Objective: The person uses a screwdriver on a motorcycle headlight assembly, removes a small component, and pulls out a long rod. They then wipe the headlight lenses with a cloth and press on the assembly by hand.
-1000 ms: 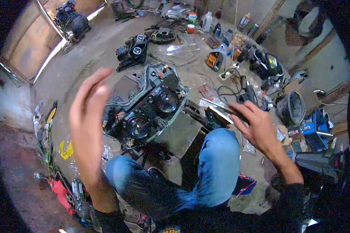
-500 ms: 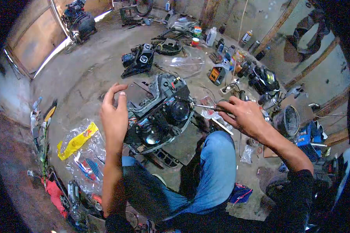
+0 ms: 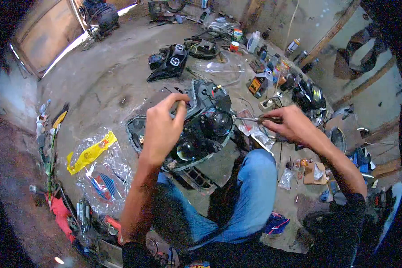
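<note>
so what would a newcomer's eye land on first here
Probably the headlight housing mid-view, with two glossy round lenses, partly hidden by the left hand. Next, the screwdriver in the right hand, its tip by the housing's right edge. Then the clear plastic bag with a bright yellow strip, on the floor at left.

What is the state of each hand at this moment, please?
Left hand: open, loosely bent, by the headlight; nothing seen held.
Right hand: closed, holding a screwdriver.
</note>
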Tool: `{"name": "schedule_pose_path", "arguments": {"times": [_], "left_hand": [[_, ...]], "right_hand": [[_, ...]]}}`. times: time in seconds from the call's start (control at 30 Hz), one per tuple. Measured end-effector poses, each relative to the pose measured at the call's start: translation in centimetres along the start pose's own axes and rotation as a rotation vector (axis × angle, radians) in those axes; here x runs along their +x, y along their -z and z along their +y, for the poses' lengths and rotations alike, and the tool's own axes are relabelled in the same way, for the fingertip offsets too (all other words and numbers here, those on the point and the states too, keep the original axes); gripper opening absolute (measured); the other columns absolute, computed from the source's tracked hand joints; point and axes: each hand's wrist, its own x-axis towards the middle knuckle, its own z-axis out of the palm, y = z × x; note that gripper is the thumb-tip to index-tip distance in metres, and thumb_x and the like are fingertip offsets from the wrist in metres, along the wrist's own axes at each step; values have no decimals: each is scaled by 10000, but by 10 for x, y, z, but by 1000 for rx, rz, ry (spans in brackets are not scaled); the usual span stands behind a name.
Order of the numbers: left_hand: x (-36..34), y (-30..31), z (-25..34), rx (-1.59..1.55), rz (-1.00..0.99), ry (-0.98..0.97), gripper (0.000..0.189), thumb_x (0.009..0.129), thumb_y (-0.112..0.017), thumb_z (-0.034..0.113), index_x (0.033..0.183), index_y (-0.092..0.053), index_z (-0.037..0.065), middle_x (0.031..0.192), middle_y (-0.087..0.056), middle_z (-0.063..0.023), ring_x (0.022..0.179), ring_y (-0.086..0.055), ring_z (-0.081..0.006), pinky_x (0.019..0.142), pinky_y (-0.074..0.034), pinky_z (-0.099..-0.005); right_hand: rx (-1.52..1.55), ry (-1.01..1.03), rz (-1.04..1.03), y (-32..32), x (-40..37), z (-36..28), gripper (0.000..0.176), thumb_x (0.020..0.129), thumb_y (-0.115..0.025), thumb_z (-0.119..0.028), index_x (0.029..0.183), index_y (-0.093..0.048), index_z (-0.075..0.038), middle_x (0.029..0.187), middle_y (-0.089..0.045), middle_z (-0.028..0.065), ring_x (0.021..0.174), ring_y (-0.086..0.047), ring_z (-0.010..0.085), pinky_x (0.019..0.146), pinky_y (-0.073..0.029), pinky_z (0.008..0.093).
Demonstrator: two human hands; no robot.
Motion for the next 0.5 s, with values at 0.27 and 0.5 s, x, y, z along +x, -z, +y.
{"name": "schedule_pose_path", "arguments": {"times": [0.27, 0.5], "left_hand": [[7, 10, -14, 30, -46, 15, 209, 952, -671, 141, 1122, -752, 51, 1045, -766, -180, 959, -753, -324, 869, -556, -383], [4, 7, -12, 40, -127, 36, 227, 951, -691, 178, 1142, -762, 77, 1005, -769, -182, 852, -761, -290, 826, -559, -373]], "right_hand": [[54, -100, -79, 12, 7, -2, 401, 931, -741, -352, 1221, -754, -76, 1025, -771, 207, 867, -755, 316, 824, -568, 393], [25, -80, -68, 11, 11, 6, 398, 936, -713, -399, 1162, -779, -79, 1030, -774, 194, 902, -756, 338, 830, -572, 418]]}}
